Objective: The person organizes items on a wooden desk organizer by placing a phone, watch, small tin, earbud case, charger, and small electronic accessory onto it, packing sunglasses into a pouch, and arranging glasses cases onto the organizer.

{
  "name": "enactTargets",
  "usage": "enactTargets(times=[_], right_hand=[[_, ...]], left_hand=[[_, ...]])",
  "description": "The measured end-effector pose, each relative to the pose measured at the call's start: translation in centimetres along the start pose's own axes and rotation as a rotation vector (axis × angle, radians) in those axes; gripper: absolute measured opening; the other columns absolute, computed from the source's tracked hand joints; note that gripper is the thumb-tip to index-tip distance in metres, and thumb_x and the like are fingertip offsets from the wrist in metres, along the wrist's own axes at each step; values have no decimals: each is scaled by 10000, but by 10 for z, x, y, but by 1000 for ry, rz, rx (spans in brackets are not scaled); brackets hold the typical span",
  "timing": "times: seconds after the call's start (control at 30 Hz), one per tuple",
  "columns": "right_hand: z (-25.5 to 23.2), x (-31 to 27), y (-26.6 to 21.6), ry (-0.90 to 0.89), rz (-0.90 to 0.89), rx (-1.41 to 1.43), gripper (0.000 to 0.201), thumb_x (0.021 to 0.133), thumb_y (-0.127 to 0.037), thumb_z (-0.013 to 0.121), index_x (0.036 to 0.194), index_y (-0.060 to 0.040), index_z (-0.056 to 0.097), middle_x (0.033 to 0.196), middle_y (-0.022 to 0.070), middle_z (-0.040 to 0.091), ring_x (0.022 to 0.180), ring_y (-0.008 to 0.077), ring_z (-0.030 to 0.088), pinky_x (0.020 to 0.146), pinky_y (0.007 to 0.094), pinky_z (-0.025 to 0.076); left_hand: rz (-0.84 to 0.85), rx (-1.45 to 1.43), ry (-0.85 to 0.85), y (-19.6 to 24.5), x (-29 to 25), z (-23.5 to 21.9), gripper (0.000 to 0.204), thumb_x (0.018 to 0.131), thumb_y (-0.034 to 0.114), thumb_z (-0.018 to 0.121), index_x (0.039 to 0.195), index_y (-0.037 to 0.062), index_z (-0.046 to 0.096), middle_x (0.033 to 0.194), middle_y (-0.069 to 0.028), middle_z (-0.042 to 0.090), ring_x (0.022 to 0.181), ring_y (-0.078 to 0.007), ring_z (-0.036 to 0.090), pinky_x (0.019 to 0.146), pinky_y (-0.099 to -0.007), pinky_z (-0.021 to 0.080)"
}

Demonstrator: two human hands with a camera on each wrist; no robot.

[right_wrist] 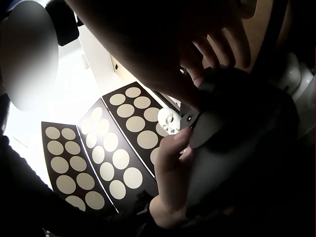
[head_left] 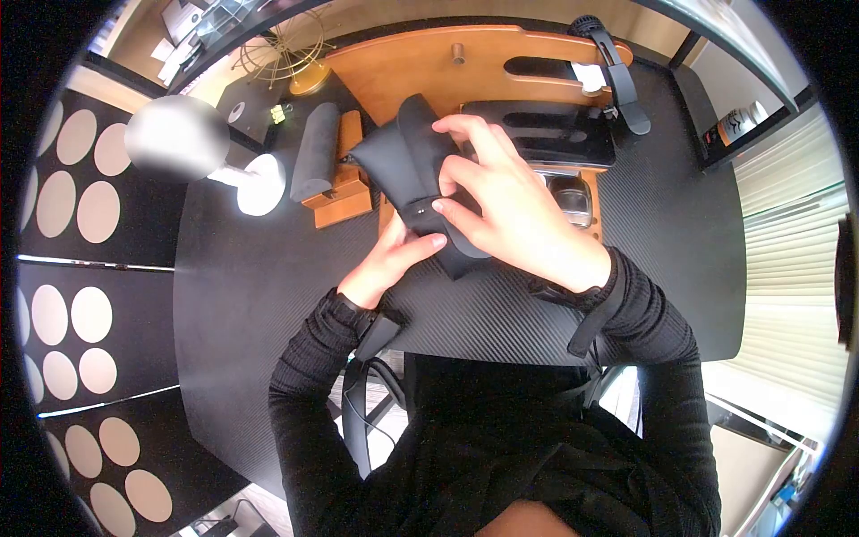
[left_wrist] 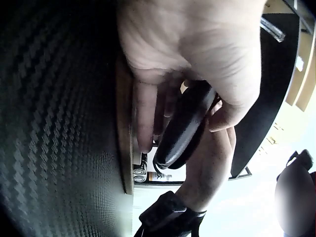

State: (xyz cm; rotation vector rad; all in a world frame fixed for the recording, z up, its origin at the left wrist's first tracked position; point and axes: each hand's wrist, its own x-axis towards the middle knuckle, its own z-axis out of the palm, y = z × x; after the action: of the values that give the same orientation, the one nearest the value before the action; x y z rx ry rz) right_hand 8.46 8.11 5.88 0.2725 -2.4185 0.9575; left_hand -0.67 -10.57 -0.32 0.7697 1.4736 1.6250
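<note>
A black, leather-like pouch (head_left: 398, 166) with a flap and a small metal snap (head_left: 420, 211) is held tilted above the desk's near middle. My left hand (head_left: 385, 261) grips its lower left edge, thumb on the near side and fingers partly hidden behind it. From the left wrist, the pouch (left_wrist: 182, 128) shows as a thick, rounded black shape between thumb and fingers. My right hand (head_left: 519, 201) pinches the flap's right edge, its thumb close to the snap and its other fingers bent over the top. In the right wrist view the pouch (right_wrist: 222, 158) is dark.
Behind the hands stands a wooden organizer (head_left: 403, 63) with a glossy black tray (head_left: 564, 143) and a black headset-like item (head_left: 617, 80) on it. Left of it are a grey padded roll (head_left: 318, 148) and a white ornament (head_left: 261, 183). A bottle (head_left: 738, 123) stands on the right shelf.
</note>
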Motion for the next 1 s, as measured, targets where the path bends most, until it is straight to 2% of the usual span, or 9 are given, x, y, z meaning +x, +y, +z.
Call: enactTargets(times=[0.07, 0.17, 0.3, 0.37, 0.4, 0.47, 0.5, 0.57, 1.0], right_hand=[[3, -1, 2, 19, -15, -5, 195, 796, -80, 728, 819, -15, 546, 1358, 167, 454, 1192, 348, 495, 938, 433, 473], [3, 0, -1, 62, -42, -20, 189, 723, -51, 745, 790, 6, 578, 1278, 197, 491, 1114, 380, 525, 902, 442, 498], [2, -1, -3, 58, -24, -35, 191, 729, -58, 744, 794, 5, 576, 1276, 198, 491, 1108, 378, 526, 893, 441, 501], [3, -2, -3, 24, 25, -51, 213, 784, -87, 747, 816, -27, 545, 1348, 153, 464, 1179, 336, 514, 862, 404, 523], [4, -3, -3, 24, 25, -51, 213, 784, -87, 747, 816, -27, 545, 1348, 153, 464, 1179, 336, 514, 862, 404, 523], [5, -3, -3, 40, 24, -58, 216, 782, -90, 749, 810, -34, 542, 1346, 156, 467, 1183, 341, 514, 852, 407, 526], [6, -3, -3, 39, 24, -58, 216, 782, -90, 749, 810, -34, 542, 1346, 156, 467, 1183, 341, 514, 852, 407, 526], [7, -3, -3, 61, 11, -62, 219, 783, -94, 749, 804, -39, 538, 1344, 155, 473, 1191, 345, 513, 856, 410, 524], [10, -4, -6, 111, 28, -95, 219, 772, -99, 746, 770, -49, 532, 1330, 144, 497, 1182, 344, 521, 873, 418, 506]], left_hand=[[-18, -8, -30, -7, 0, -7, 640, 953, 197, 596, 1501, 36, 307, 1451, -75, 428, 1372, -194, 384, 1144, -355, 309], [-61, -96, -12, -17, -2, -12, 635, 981, 242, 550, 1518, 37, 282, 1474, -80, 405, 1374, -204, 383, 1156, -353, 288], [6, -9, -33, -20, 1, -15, 636, 993, 246, 524, 1534, 46, 255, 1494, -94, 390, 1370, -213, 400, 1151, -371, 310], [51, -101, -148, -19, 4, -16, 631, 1032, 358, 460, 1538, 56, 235, 1518, -107, 376, 1381, -226, 407, 1144, -403, 339], [51, -101, -148, -19, 6, -15, 631, 1032, 358, 460, 1538, 56, 235, 1518, -107, 376, 1381, -226, 407, 1144, -403, 339], [86, -195, -78, -21, 9, -10, 674, 1043, 501, 366, 1538, 66, 224, 1527, -115, 376, 1390, -243, 415, 1129, -437, 374], [86, -196, -77, -19, 10, -6, 674, 1043, 501, 366, 1538, 66, 224, 1527, -115, 376, 1390, -243, 415, 1129, -437, 374], [34, -186, 55, -11, 10, 3, 680, 1044, 524, 292, 1506, 24, 280, 1520, -112, 392, 1417, -248, 376, 1183, -430, 291], [11, -144, 10, -13, 9, -2, 652, 1053, 487, 306, 1508, 21, 278, 1531, -127, 377, 1419, -256, 375, 1182, -433, 295]])
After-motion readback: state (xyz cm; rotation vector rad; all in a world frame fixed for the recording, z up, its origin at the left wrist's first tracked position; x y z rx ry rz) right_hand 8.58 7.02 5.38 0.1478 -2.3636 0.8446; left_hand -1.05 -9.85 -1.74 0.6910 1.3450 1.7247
